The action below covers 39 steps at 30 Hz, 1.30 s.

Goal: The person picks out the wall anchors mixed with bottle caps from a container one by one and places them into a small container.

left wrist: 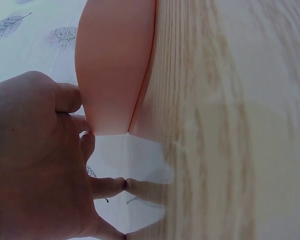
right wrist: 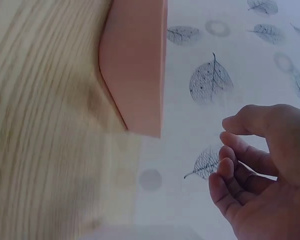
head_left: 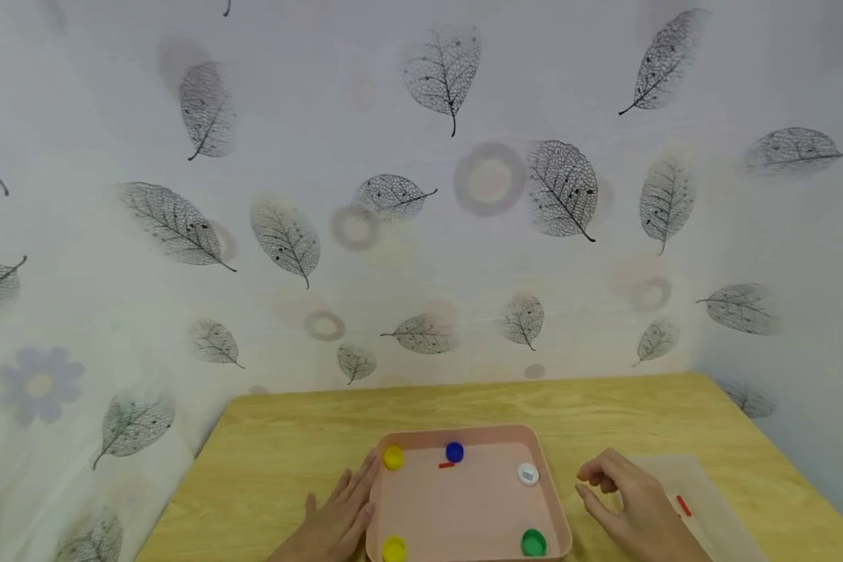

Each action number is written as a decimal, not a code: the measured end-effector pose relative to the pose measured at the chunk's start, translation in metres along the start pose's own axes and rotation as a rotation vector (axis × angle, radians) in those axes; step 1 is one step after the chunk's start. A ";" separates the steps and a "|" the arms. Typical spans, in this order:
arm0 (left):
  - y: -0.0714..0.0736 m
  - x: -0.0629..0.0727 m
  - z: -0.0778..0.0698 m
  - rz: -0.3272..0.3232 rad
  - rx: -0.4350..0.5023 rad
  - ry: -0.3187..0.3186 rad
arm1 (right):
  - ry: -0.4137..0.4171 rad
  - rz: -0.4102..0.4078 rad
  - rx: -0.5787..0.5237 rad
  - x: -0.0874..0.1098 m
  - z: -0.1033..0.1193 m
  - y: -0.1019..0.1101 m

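Note:
A pink tray (head_left: 464, 503) lies on the table with small round caps or cups in it: a yellow one (head_left: 393, 458) and a blue one (head_left: 454, 452) at the far side, a white one (head_left: 528, 474) at right, a green one (head_left: 534, 542) and another yellow one (head_left: 394, 549) near the front. A short red strip (head_left: 446, 465) lies below the blue one. My left hand (head_left: 337, 519) rests against the tray's left side, fingers extended. Right of the tray, apart from it, my right hand (head_left: 635, 499) hovers with loosely bent fingers; nothing shows between thumb and forefinger.
A pale sheet (head_left: 702, 492) lies on the wooden table (head_left: 288, 445), partly behind my right hand, with another red strip (head_left: 684, 506) on it. A leaf-patterned wall covering (head_left: 421, 273) stands behind the table.

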<state>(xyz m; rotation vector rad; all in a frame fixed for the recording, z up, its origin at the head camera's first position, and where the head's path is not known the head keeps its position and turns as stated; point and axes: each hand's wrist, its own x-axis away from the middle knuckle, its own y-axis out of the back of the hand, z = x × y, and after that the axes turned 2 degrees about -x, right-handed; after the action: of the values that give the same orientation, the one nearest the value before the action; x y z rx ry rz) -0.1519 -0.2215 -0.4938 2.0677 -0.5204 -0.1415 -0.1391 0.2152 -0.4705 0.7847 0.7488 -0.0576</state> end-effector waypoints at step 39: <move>-0.001 0.001 -0.003 -0.024 -0.022 0.005 | 0.008 0.150 -0.192 -0.050 0.046 -0.102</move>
<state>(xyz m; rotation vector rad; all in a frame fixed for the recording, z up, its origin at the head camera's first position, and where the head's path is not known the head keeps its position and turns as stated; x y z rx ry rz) -0.1497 -0.2189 -0.4931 2.0531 -0.4893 -0.1554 -0.1809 0.1008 -0.4806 0.6562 0.6900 0.1511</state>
